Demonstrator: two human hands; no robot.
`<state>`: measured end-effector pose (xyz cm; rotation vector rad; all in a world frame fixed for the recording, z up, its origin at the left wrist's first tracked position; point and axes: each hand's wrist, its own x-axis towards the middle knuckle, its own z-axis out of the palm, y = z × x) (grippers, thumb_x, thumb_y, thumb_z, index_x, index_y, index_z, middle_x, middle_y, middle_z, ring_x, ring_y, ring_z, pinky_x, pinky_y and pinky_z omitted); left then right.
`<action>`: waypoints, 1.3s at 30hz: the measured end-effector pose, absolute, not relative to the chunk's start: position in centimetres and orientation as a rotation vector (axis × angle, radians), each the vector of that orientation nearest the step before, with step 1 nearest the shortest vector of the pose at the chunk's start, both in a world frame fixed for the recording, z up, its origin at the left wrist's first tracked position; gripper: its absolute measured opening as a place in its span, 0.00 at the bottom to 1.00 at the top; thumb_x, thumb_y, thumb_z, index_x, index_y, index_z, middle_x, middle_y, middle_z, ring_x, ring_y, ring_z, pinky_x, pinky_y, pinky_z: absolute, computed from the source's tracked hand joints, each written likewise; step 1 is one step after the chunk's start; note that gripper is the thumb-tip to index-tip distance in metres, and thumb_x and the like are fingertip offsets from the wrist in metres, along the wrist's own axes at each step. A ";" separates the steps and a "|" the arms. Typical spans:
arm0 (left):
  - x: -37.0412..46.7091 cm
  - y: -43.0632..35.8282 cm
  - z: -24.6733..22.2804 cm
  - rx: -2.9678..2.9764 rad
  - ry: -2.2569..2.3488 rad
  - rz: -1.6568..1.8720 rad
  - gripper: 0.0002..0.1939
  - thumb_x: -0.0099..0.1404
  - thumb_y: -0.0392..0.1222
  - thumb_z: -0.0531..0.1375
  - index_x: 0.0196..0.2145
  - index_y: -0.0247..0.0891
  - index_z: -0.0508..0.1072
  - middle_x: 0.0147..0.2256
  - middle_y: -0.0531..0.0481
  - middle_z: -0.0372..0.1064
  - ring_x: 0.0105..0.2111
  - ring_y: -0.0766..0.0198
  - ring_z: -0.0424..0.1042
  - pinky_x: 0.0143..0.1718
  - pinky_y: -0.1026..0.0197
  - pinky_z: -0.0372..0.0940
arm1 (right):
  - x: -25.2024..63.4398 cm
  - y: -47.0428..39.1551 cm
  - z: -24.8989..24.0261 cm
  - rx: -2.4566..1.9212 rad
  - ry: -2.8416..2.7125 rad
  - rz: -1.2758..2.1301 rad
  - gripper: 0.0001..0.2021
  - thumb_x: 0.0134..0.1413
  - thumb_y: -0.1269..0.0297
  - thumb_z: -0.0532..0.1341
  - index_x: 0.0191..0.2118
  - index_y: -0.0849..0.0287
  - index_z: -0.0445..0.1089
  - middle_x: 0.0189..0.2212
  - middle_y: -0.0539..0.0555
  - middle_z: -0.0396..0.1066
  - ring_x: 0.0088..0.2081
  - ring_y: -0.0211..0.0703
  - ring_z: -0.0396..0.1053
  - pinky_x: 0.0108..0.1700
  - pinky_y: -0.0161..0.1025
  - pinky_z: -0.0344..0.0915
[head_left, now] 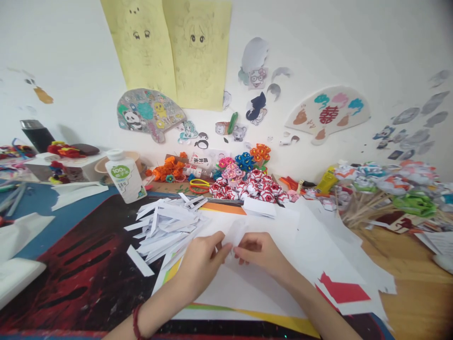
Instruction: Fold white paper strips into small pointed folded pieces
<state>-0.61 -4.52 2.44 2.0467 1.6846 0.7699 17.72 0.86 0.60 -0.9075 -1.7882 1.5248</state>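
Above the white sheets (283,255) in the middle of the table, my left hand (205,259) and my right hand (264,255) are close together, fingertips almost touching. Both pinch a small, thin white paper piece (235,233), which is hard to make out against the sheets. A red band circles my left wrist. To the left of my hands lies a loose pile of folded white paper strips (166,226). A folded white paper (260,208) rests behind my right hand.
A white bottle (125,177) stands behind the strips. Red and white paper flowers (258,184) line the wall. Red paper (345,290) lies at the right, sticks with paper flowers (368,203) behind it. A white object (17,278) is at the left edge.
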 end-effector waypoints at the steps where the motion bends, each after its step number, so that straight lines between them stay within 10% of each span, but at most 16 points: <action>1: -1.0 -4.4 2.5 2.066 1.670 0.744 0.15 0.67 0.44 0.52 0.23 0.39 0.62 0.21 0.55 0.70 0.22 0.66 0.67 0.25 0.66 0.52 | 17.8 1.0 0.6 -0.919 -1.780 1.498 0.14 0.49 0.54 0.65 0.33 0.63 0.74 0.25 0.53 0.73 0.26 0.40 0.70 0.30 0.36 0.66; 39: -2.3 -3.3 1.3 2.709 1.560 0.372 0.05 0.63 0.35 0.60 0.29 0.37 0.67 0.32 0.52 0.67 0.34 0.60 0.65 0.35 0.59 0.58 | 17.9 -0.1 0.6 -1.034 -2.540 0.150 0.06 0.50 0.73 0.66 0.26 0.58 0.69 0.27 0.47 0.71 0.33 0.40 0.64 0.35 0.37 0.53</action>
